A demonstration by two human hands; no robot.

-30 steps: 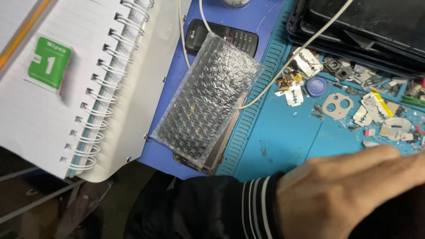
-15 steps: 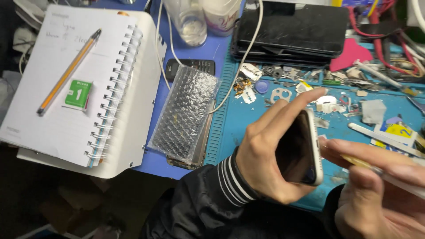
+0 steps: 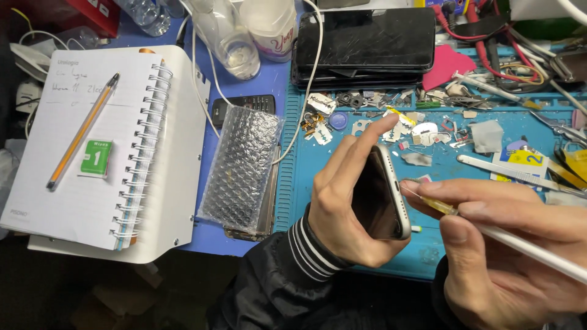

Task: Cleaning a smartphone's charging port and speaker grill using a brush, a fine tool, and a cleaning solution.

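Observation:
My left hand [image 3: 342, 201] grips a smartphone [image 3: 382, 195] with a silver frame, held on edge with its dark screen facing left, above the blue work mat [image 3: 361, 146]. My right hand [image 3: 507, 244] holds a thin tool [image 3: 489, 229] with a white handle and yellowish tip. The tip touches the phone's lower side edge. Both hands hover near the mat's front edge.
A spiral notebook [image 3: 104, 153] with a pencil [image 3: 82, 140] lies at left. A bubble-wrapped flat item [image 3: 241, 168] sits beside it, a small black keypad phone [image 3: 244, 105] behind it. Stacked dark phones [image 3: 367, 43], a white cable [image 3: 309, 85], bottles, tweezers and several small parts crowd the mat's back.
The view has pulled back and steadied. My left hand brought the phone up on edge, and my right hand came in with the tool until its tip reached the phone's frame.

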